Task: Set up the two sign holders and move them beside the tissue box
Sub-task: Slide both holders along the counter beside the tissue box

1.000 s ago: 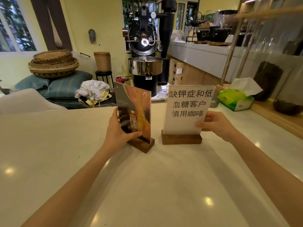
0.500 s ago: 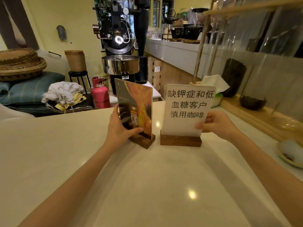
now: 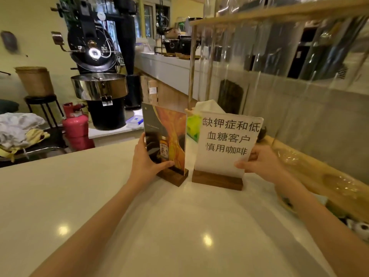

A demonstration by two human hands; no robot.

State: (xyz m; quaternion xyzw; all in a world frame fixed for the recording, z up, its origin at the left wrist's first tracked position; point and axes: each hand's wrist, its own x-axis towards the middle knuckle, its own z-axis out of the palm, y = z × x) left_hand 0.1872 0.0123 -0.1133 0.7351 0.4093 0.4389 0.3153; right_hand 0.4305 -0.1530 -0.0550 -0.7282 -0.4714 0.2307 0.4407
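Note:
Two sign holders stand upright in dark wooden bases on the white counter (image 3: 139, 226). The orange picture sign (image 3: 169, 134) is on the left, and my left hand (image 3: 146, 164) grips its near edge. The white sign with black characters (image 3: 225, 142) is on the right, with my right hand (image 3: 259, 162) holding its right edge. The green tissue box (image 3: 192, 126) sits directly behind both signs, mostly hidden, with a white tissue sticking up above them.
A wooden ledge (image 3: 311, 166) wrapped in plastic runs along the right, with a clear screen on a wooden frame above it. Small dishes (image 3: 357, 226) lie near my right forearm. Beyond the counter's far edge are a coffee roaster (image 3: 97, 76) and a pink gas cylinder (image 3: 76, 128).
Both signs have travelled toward the right across the counter in my hands and now stand just in front of the tissue box. The view has swung right.

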